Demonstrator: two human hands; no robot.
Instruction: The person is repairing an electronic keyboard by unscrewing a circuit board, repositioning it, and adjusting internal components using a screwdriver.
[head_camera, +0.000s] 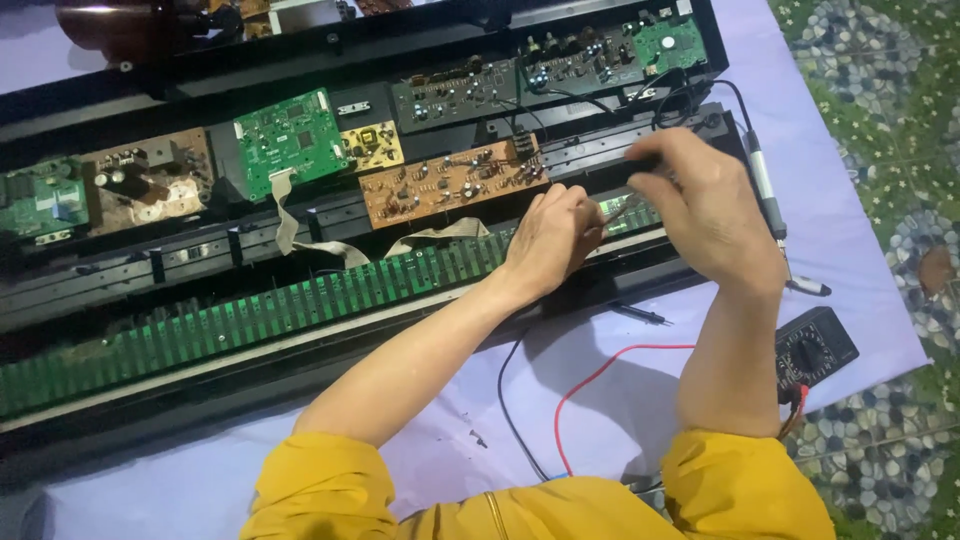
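A long black electronic keyboard case (120, 300) lies open, with several circuit boards inside. My left hand (550, 238) rests on the long green strip board (300, 305) near its right end, fingers pinched on a thin light-coloured piece (612, 212). My right hand (705, 205) hovers just to the right of it, gripping a dark slim tool (640, 165) whose tip points down toward the same spot. An orange-brown board (440, 185) sits just behind my left hand. What the tool tip touches is hidden by my fingers.
A black multimeter (815, 345) lies at the right on the lilac cloth (860, 220), with red (600, 375) and black (510, 400) leads. A black probe (640, 315) lies near the case. A grey pen-shaped corded tool (765, 190) lies beyond my right hand. Pebble floor surrounds the cloth.
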